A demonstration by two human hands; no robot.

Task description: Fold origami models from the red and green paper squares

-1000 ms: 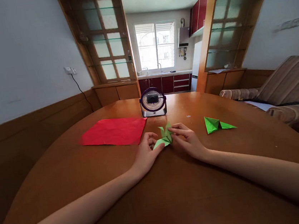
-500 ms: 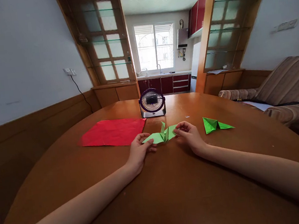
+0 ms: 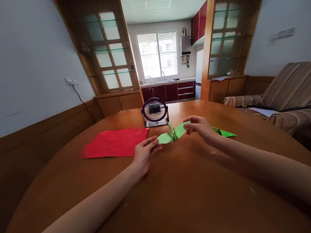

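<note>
A light green folded paper figure (image 3: 174, 133) is held above the table (image 3: 181, 195) between both hands. The left hand (image 3: 144, 153) is pinched on the tip of the figure's left wing, thumb against forefinger. The right hand (image 3: 200, 126) is pinched on the tip of the right wing, raised slightly higher than the left. The two wings are spread flat and wide, and a narrow pointed part stands up at the centre fold. The paper is matte and sharply creased.

Just behind the right hand, a second folded piece (image 3: 224, 133) of brighter green paper is seen lying on the table, partly hidden by the hand; its visible part is a flat pointed triangle. To the left of the left hand, a red sheet of paper (image 3: 115, 142) lies flat, roughly square, with faint creases. Beyond the figure, a small round desk fan (image 3: 155, 111) with a dark rim and radial grille stands upright on a silver base. The table is rounded, of glossy brown wood.
</note>
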